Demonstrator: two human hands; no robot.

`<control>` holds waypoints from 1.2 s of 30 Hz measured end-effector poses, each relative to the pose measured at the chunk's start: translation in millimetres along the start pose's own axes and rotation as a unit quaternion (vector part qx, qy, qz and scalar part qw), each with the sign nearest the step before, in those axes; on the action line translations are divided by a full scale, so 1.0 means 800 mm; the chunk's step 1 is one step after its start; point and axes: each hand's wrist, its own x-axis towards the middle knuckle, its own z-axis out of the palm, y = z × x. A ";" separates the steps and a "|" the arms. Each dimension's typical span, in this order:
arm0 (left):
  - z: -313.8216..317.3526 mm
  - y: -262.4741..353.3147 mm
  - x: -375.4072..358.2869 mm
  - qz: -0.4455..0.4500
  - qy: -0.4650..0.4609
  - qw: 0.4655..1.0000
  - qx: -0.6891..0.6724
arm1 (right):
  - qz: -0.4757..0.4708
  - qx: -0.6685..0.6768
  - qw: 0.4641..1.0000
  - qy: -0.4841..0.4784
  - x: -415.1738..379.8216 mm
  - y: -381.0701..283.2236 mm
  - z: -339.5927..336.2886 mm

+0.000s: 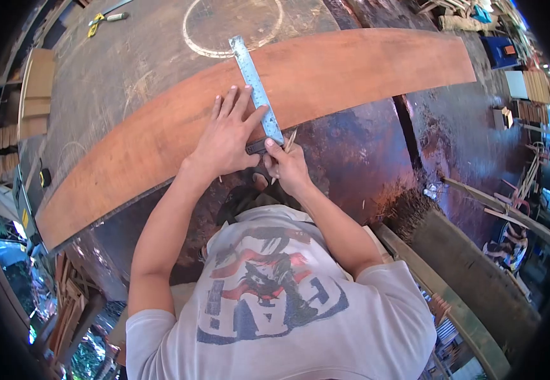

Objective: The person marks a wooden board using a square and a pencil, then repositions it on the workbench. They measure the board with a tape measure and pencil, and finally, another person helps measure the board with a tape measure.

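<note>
A long, curved reddish-brown wooden board [363, 66] lies across the worktable. Across it rests a try square, its pale blue metal blade [255, 79] pointing away from me and its dark stock [257, 147] at the board's near edge. My left hand [227, 136] lies on the board with fingers spread, the index finger touching the blade and the thumb by the stock. Beside it, my right hand [289, 166] is closed around a thin pencil [292, 138], its thumb at the near end of the blade. The right fingertips are partly hidden.
The worktable [142, 57] bears a painted white ring [187, 35]. A yellow-handled tool [95, 24] lies at the far left, a tape measure [45, 177] at the left edge. Right, a blue box [498, 52], stacked wood pieces [539, 87] and a thick plank [471, 272] stand around.
</note>
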 end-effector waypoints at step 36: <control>-0.014 0.010 0.017 -0.034 -0.022 0.999 0.017 | 0.044 -0.103 0.992 -0.055 0.005 -0.022 -0.026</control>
